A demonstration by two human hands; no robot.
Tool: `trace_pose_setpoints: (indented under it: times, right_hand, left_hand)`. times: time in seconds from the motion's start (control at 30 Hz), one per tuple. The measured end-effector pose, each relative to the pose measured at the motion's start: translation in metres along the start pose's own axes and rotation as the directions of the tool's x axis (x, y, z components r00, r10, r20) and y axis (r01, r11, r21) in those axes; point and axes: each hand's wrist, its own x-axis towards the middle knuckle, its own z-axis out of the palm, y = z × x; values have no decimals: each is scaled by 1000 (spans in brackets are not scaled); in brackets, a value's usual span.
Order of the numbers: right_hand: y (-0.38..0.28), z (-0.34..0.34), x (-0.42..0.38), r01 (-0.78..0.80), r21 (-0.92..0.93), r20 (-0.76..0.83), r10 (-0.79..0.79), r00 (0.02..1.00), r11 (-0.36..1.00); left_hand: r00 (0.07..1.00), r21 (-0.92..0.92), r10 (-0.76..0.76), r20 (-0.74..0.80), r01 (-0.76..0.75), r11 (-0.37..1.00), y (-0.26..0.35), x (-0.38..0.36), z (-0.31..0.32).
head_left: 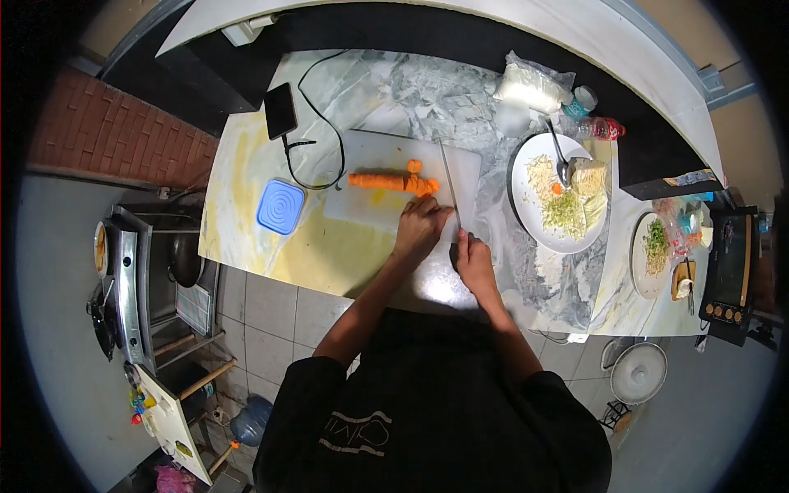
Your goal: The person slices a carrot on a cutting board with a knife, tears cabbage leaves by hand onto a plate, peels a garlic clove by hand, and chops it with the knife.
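Note:
A white cutting board (337, 205) lies on the marble counter. Across it runs a row of sliced carrot (378, 181), with a few loose slices just above its right end. My left hand (423, 220) is at the board's lower edge, fingers bent together below the carrot's right end; whether anything is between them is too small to tell. Wrapped round the handle of a long knife (449, 177) is my right hand (472, 255). The blade points away from me, over the right part of the board, to the right of the carrot.
Left of the board are a blue square container (281, 206), a phone (280, 111) and its black cable. To the right stands a white plate (526, 222) of shredded vegetables with a spoon. Behind it are a bag (532, 86) and a bottle (604, 128).

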Motion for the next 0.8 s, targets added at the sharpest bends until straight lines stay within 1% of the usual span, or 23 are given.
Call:
trace_pose_setpoints:
  times: [0.07, 0.2, 0.27, 0.4, 0.47, 0.5, 0.57, 0.6, 0.67, 0.8]
  right_hand:
    - [-5, 0, -1, -4, -1, -4, 4, 1000, 1000]
    - [-4, 3, -2, -11, -32, -23, 11, 1000, 999]
    - [-5, 2, -2, -6, -66, -18, 5, 1000, 998]
    - [-10, -1, -3, -34, -69, 8, 34, 999, 997]
    - [-6, 2, -1, 10, -40, -57, -12, 998, 999]
    - [-7, 2, -1, 12, -41, -58, -15, 998, 999]
    - [-10, 2, -1, -57, -156, -7, 57, 998, 986]
    - [-10, 3, 0, -54, -156, -6, 54, 999, 986]
    - [-8, 6, 1, -98, -199, -31, 93, 995, 975]
    - [-16, 4, 4, -94, -165, -40, 89, 995, 982]
  left_hand:
    - [1000, -15, -16, 23, 16, 1000, 0, 1, -1]
    - [1000, -2, 1, 27, -1, 1000, -1, 0, 0]
    - [1000, -8, 2, 19, -1, 1000, -4, -1, 3]
    - [1000, 4, -4, 19, 4, 1000, -3, -1, 3]
    - [1000, -13, -13, 21, 14, 1000, -3, -1, 3]
    - [1000, -13, -12, 18, 13, 1000, -2, 0, 2]
    - [1000, -38, -21, 11, 21, 999, -1, 0, 0]
    - [1000, -37, -21, 8, 21, 999, -1, 1, 0]
    - [999, -29, -34, 9, 34, 999, 1, 0, -1]
    - [999, -42, -37, -4, 37, 998, 2, 0, 1]
